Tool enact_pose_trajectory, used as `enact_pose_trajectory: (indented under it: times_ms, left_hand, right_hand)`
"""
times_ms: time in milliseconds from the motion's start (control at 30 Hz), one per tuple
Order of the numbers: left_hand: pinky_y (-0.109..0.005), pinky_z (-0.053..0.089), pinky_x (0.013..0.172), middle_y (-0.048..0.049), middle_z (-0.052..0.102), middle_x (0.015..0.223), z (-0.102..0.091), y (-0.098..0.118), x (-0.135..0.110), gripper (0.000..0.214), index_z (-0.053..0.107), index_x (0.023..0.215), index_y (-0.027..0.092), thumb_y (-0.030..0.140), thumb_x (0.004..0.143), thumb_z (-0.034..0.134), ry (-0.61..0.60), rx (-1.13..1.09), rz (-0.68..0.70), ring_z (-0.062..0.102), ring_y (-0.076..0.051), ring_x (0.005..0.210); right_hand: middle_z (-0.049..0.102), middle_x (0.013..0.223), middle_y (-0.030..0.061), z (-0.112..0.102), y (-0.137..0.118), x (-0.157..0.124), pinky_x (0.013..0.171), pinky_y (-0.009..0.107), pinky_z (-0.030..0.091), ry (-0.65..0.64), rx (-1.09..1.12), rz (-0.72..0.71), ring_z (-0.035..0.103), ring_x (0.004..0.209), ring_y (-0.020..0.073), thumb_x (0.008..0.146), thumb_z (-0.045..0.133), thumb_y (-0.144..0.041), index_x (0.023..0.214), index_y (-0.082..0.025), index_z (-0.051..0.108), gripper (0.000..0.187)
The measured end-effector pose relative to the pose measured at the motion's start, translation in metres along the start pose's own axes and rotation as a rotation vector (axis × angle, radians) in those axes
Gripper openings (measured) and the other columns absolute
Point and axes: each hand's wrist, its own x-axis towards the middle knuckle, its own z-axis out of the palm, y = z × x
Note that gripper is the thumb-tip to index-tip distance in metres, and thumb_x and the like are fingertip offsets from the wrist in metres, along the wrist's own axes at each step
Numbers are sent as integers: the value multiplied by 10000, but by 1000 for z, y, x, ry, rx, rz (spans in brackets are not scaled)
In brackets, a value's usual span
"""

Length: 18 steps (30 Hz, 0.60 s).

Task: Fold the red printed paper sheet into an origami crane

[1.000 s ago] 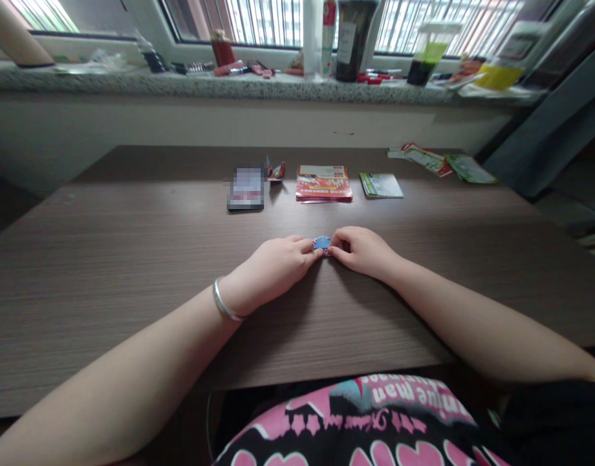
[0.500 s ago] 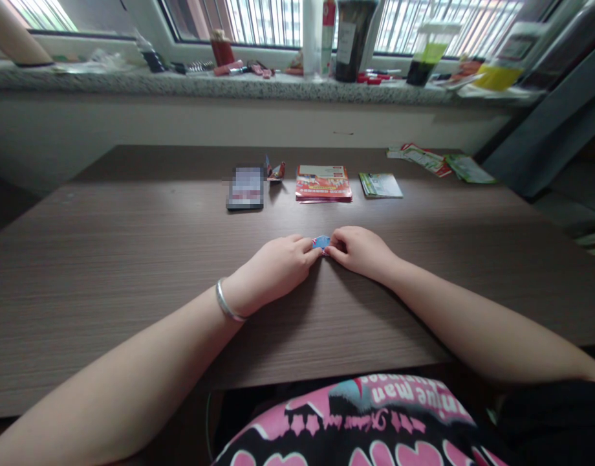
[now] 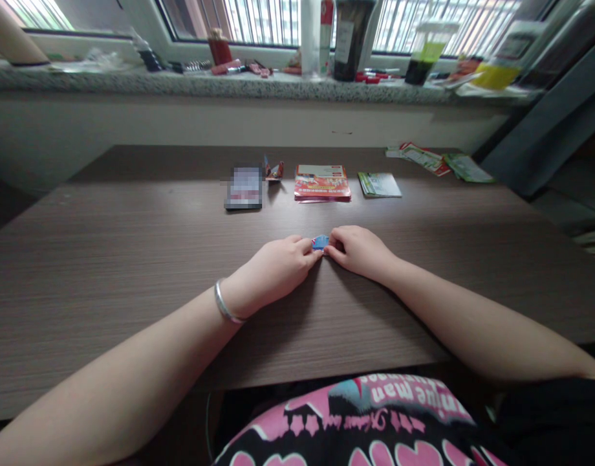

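Observation:
Between my hands, low over the wooden table (image 3: 132,278), is a small folded piece of blue paper (image 3: 320,242) with a little red and white on it. My left hand (image 3: 284,264) pinches its left side, fingers closed. From the other side, my right hand (image 3: 358,249) grips the right edge between thumb and curled forefinger. Fingertips cover both ends of the paper, so its full shape is hidden.
Farther back lie a phone with a blurred screen (image 3: 244,186), a folded paper figure (image 3: 275,171), a stack of red printed leaflets (image 3: 322,183) and a smaller green-white stack (image 3: 379,184). More leaflets (image 3: 426,159) lie at the back right. Bottles (image 3: 348,42) line the windowsill (image 3: 191,86).
The view has shifted very slightly. Both hands keep the same hold on the blue paper, with no clear movement.

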Motion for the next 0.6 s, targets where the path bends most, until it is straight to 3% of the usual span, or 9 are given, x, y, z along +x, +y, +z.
enact_pose_trajectory:
  times_ms: [433,600]
  left_hand:
    - [-302,503,700,-90,588,984,-5,6,0,302,584,1186,152,136,938,413,-10,8,-44,532,-201,847]
    - [-311,514,709,-93,585,1008,-6,8,-2,306,587,1180,151,144,952,383,-17,-23,-62,527,-207,870]
  right_hand:
    - [667,780,28,2,2,-1,607,264,326,24,32,14,564,720,171,846,566,-335,840,-205,601,135]
    - [669,788,14,0,6,-4,634,257,336,40,26,-102,566,724,159,865,545,-292,907,-219,632,120]
